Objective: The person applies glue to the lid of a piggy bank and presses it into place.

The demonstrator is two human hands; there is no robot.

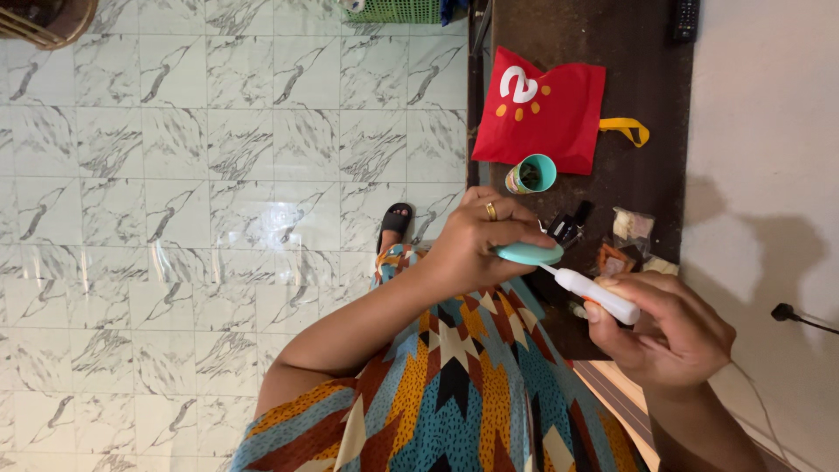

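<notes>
My left hand (476, 240), with a gold ring on one finger, grips a teal oval piece (527, 253). A thin white stem runs from that piece into a white tube (599, 295), which my right hand (673, 336) holds by its far end. Both hands are raised over the near edge of a dark brown table (642, 175), above my patterned dress (454, 393). Just beyond my left fingers a small black bottle (568, 225) stands on the table. My sandalled foot (395, 220) shows on the floor below.
On the table lie a red cloth bag (542, 109) with a yellow strap, a teal cup (531, 174) with dark contents, small clear packets (631, 225) and a black remote (686, 17). Marble floor tiles (218, 218) spread left. A cream wall (769, 131) with a black cable (791, 313) rises on the right.
</notes>
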